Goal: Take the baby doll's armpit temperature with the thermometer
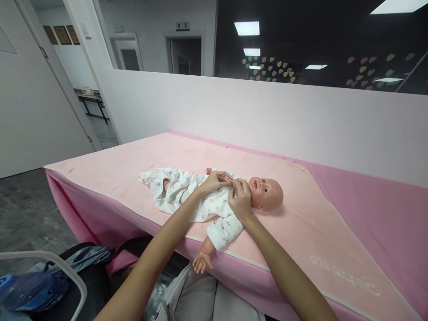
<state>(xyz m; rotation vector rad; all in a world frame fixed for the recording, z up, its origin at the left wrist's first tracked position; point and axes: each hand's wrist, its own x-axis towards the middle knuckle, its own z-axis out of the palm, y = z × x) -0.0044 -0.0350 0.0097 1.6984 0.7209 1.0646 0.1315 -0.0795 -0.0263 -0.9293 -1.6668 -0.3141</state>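
A baby doll (271, 194) lies on its back with its bald head to the right. It wears a white baby romper (211, 207) with small printed figures. At the chest, just below the neck, my left hand (214, 182) pinches the romper's cloth. My right hand (241, 199) grips the cloth right beside it, fingers bent and close to the doll's chin. Fingertips of both hands nearly meet, and what lies between them is hidden. One doll arm in a cuffed sleeve (224, 231) hangs toward me over the table's front edge. The romper's legs spread out loosely to the left.
A pale pink blanket (321, 232) covers the table over a darker pink cloth (394, 214). Behind stands a white half wall (267, 111) with dark glass above. At lower left, a blue-labelled water bottle (36, 290) lies on a black chair (95, 285).
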